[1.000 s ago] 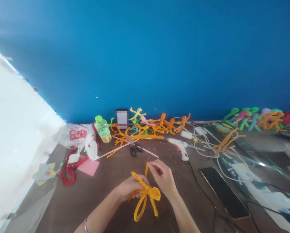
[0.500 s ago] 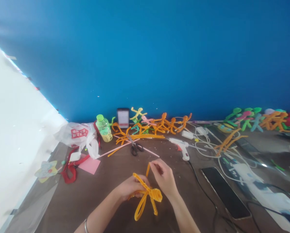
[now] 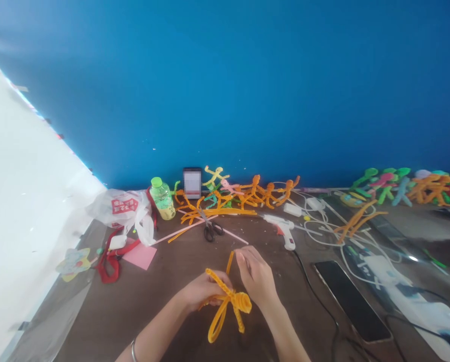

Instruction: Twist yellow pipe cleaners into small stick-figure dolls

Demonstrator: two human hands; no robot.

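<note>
Near the front centre, an orange pipe-cleaner figure (image 3: pixel 242 302) with a coiled round head and a looped strand hangs from my left hand (image 3: pixel 205 290), whose fingers are closed round its body. One straight strand (image 3: pixel 230 262) rises from the figure towards my right hand (image 3: pixel 255 274). The fingers of my right hand are curled together beside the strand's tip; whether they touch it is too small to tell. Behind the hands lie scissors (image 3: pixel 210 230) and a bundle of orange pipe cleaners (image 3: pixel 228 212).
A white glue gun (image 3: pixel 285 232) with a black cable lies behind my right hand, and a phone (image 3: pixel 353 301) to its right. Further back stand a green-capped bottle (image 3: pixel 163 200), a plastic bag (image 3: pixel 121 207) and several pipe-cleaner figures (image 3: pixel 255 188). Pink paper (image 3: pixel 142 255) lies left.
My right hand's fingers have shifted slightly to the right, off the tip of the upright strand. My left hand and the figure in it have hardly moved.
</note>
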